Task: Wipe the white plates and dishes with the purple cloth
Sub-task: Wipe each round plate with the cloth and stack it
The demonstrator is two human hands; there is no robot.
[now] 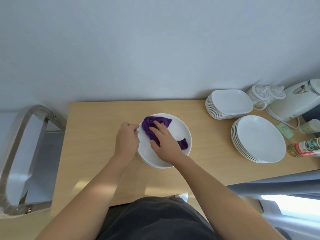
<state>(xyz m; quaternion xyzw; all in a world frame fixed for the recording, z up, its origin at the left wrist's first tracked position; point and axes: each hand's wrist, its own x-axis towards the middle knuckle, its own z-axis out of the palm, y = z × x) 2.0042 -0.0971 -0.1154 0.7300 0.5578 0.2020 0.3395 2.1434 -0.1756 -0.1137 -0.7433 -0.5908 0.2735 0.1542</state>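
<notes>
R hand (164,141), fingers flat, pressed soft purple cloth (152,125) onto white plate (180,134) left of round-plate stack (258,139); L hand (127,139) pinched its rim. Plate looked slick, fragile; best held by rim.

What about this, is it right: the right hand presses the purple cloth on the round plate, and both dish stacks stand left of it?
No. The head view shows the right hand pressing the purple cloth on the round plate, but the square dishes and the round plates, both stacked, stand right of it.
</notes>
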